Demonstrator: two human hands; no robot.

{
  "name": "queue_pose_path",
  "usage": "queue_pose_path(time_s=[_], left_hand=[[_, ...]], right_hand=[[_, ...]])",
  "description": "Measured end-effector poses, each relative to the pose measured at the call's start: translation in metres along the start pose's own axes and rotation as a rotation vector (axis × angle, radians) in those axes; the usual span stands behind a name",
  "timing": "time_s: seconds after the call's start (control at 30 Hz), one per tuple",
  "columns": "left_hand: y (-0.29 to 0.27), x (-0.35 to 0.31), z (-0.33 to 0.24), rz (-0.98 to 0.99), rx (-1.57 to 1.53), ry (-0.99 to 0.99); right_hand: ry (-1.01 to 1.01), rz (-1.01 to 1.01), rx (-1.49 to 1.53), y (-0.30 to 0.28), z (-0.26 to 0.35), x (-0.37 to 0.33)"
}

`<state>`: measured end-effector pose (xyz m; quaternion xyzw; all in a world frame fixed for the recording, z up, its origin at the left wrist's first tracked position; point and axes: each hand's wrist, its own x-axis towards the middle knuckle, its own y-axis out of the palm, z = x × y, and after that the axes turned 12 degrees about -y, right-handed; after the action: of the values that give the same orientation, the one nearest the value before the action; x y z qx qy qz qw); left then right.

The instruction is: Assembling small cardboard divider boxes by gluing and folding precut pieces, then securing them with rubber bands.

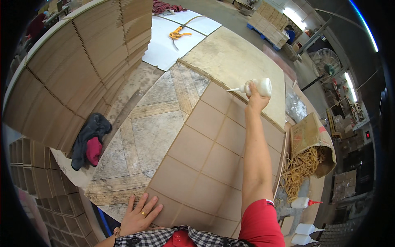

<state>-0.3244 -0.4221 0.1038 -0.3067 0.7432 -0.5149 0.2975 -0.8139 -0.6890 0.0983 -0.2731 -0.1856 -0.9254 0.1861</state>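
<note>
My right hand (258,101), arm stretched far forward, is wrapped round a white squeeze bottle (265,85). The bottle lies tilted on its side, its thin nozzle pointing left above the far edge of a brown cardboard sheet (191,160). Crease-like lines divide the sheet into a grid. Fingers spread, my left hand (140,215) rests flat on the sheet's near left corner and the patterned tabletop (158,136); a ring shows on one finger. No glue or other liquid can be made out at the nozzle.
Tall cardboard stacks (78,61) rise at left, beside a dark cloth (88,136). A pale board (242,53) lies beyond the sheet, and an orange air gun (177,33) on white board. Rubber bands (298,173) spill from a box at right, near more squeeze bottles (304,229).
</note>
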Motion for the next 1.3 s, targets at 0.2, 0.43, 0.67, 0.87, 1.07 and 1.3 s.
queue_pose_path(time_s=[0.2,0.43,0.67,0.87,1.07,1.3], left_hand=[[0.001,0.0,0.0,-0.004,0.009,0.009],[0.0,0.0,0.001,-0.003,0.064,0.019],[-0.001,0.0,0.0,0.014,0.072,0.003],[0.0,-0.001,0.001,0.006,0.079,0.008],[0.004,-0.002,0.003,-0.026,0.166,0.033],[0.002,-0.001,0.001,-0.001,0.121,0.011]], right_hand=[[0.144,0.068,0.048,-0.018,0.018,0.008],[0.264,0.139,0.188,-0.017,0.033,0.001],[0.132,0.191,0.221,0.031,0.027,-0.023],[0.126,0.184,0.24,0.046,0.011,-0.026],[0.127,0.225,0.221,0.047,0.007,-0.026],[0.097,0.263,0.251,0.044,0.008,-0.024]])
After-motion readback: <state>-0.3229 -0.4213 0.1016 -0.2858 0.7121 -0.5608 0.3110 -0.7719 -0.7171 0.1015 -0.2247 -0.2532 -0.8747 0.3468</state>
